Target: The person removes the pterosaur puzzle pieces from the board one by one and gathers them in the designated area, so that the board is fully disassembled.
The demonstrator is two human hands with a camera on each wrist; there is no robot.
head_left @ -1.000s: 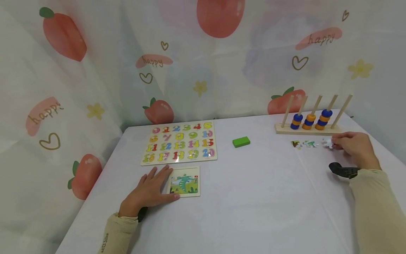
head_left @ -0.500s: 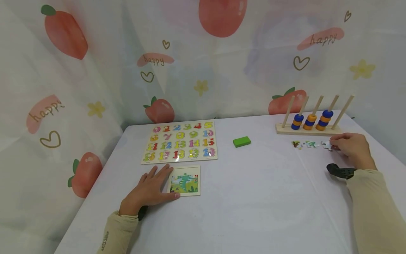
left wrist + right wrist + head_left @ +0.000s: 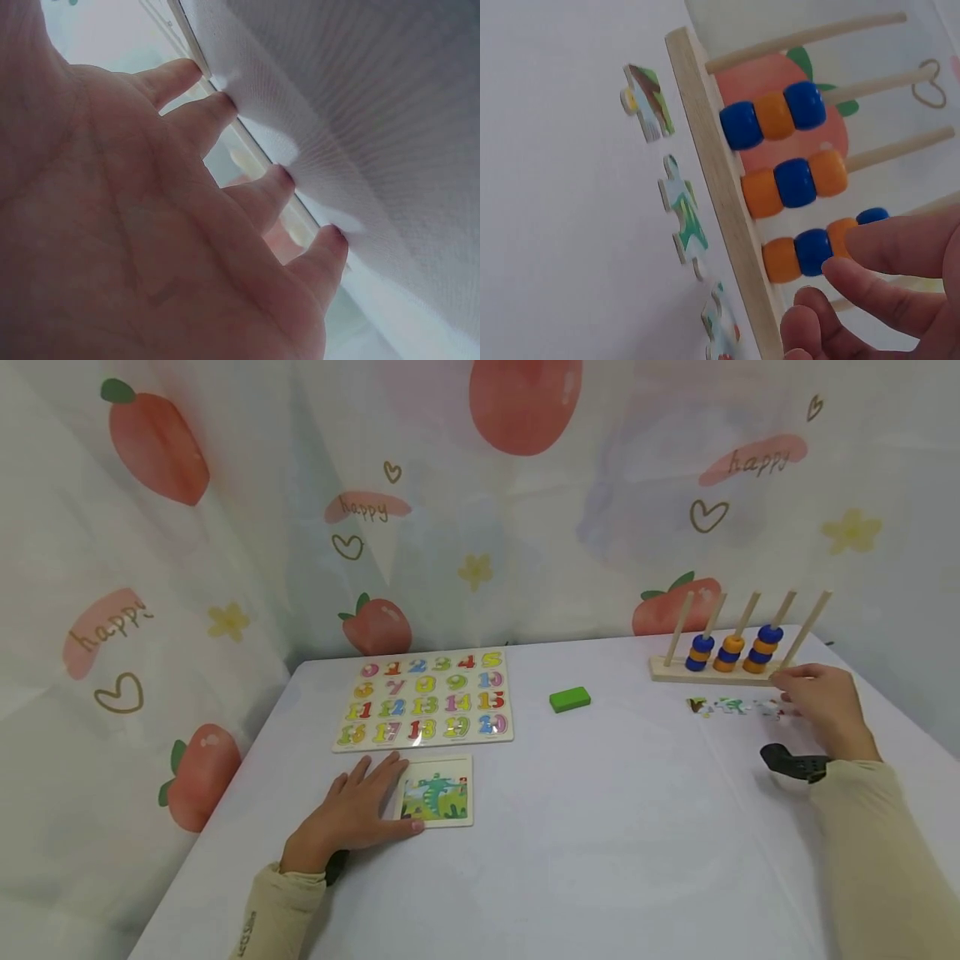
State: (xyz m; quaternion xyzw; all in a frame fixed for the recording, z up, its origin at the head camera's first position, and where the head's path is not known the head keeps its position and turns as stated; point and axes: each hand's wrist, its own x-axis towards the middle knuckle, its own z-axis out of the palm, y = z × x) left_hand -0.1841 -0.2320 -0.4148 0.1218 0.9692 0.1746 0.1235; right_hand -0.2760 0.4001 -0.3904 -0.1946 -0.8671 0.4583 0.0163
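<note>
My left hand lies spread at the left side of a square dinosaur puzzle board, thumb at its lower edge. In the left wrist view its straight fingertips rest along a pale edge. At the right of the table, my right hand hovers with loosely bent fingers and nothing between them. Just left of it lie three jigsaw pieces in a row: a brown and green piece, a piece with a green figure, and a pale one nearest the hand.
Behind the pieces stands a wooden bead rack with blue and orange beads on three of its pegs. A green block lies mid-table. A number puzzle board lies behind the dinosaur board. A printed cloth hangs at the back.
My right hand pinched the pale jigsaw piece, moved it slightly left toward the other two and let go, then rose off it. My left hand has stayed put.
</note>
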